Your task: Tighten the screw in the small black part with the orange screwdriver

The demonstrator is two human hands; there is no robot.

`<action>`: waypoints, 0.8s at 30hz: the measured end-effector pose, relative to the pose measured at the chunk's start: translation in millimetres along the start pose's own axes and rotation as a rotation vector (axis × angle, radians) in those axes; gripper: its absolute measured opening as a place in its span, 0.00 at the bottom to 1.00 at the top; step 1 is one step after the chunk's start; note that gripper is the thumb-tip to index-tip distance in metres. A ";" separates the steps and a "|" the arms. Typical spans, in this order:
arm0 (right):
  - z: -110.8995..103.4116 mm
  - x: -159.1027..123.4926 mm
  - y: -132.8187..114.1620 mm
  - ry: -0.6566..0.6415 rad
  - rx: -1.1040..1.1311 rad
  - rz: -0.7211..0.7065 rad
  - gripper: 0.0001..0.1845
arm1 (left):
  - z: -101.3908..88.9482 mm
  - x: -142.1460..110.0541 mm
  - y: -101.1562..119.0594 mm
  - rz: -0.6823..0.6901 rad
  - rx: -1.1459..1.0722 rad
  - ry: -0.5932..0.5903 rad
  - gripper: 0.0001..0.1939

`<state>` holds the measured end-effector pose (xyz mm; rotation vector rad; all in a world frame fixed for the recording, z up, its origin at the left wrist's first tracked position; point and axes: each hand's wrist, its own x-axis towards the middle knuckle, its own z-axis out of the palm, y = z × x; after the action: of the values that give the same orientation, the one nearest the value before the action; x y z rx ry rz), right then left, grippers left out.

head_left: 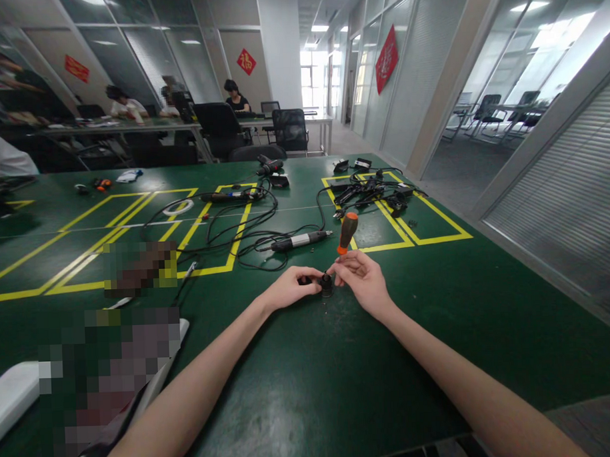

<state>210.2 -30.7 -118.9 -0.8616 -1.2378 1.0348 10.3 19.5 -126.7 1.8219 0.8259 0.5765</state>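
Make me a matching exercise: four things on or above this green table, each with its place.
1. Orange-and-dark-handled screwdriver
2. Silver-and-black cylindrical power tool
3. White ring-shaped coil
4. Small black cylindrical part

A. Lying just beyond the left hand, not touching it
B. At the left hand's fingertips
C. Farthest left of the four
D. Rising above the right hand

Pairs: 1-D, 2-A, 3-C, 4-B.
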 end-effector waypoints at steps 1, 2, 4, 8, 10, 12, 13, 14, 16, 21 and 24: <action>-0.3 0.3 -0.2 0.013 -0.015 -0.001 0.14 | -0.1 0.0 -0.4 0.001 -0.001 -0.002 0.14; -0.7 0.6 -0.4 0.021 -0.033 -0.006 0.14 | -0.2 0.0 -0.7 0.002 -0.001 -0.003 0.14; -1.5 1.4 -0.6 0.018 -0.065 -0.016 0.14 | -0.5 0.0 -1.2 0.003 -0.001 -0.001 0.14; -1.5 1.6 -1.0 -0.005 -0.049 -0.004 0.14 | -0.5 -0.1 0.1 0.006 0.008 0.007 0.15; -0.5 0.5 -1.7 -0.022 -0.017 -0.008 0.15 | -0.3 -0.2 1.3 0.006 0.013 0.009 0.15; 0.5 -1.0 -2.6 -0.034 -0.003 -0.014 0.17 | -0.1 -0.2 2.3 0.004 0.016 0.010 0.15; 0.8 -1.8 -3.0 -0.033 -0.003 -0.013 0.17 | 0.0 -0.3 2.5 0.003 0.016 0.009 0.15; 1.0 -2.3 -3.4 -0.026 -0.006 -0.009 0.17 | 0.0 -0.3 2.6 0.001 0.016 0.006 0.15; 0.8 -2.7 -3.9 -0.006 -0.026 -0.002 0.16 | 0.1 -0.3 2.5 -0.003 0.013 0.004 0.15; -1.4 -0.3 -5.3 -0.001 -0.097 0.004 0.16 | -0.1 -0.5 2.3 -0.009 0.004 0.007 0.16; -1.5 0.8 -6.1 -0.027 -0.074 -0.001 0.17 | 0.0 -0.5 2.5 -0.012 0.003 0.011 0.16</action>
<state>212.6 -31.9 -113.1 -0.9061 -1.3063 1.0075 10.7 18.5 -124.4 1.8173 0.8446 0.5779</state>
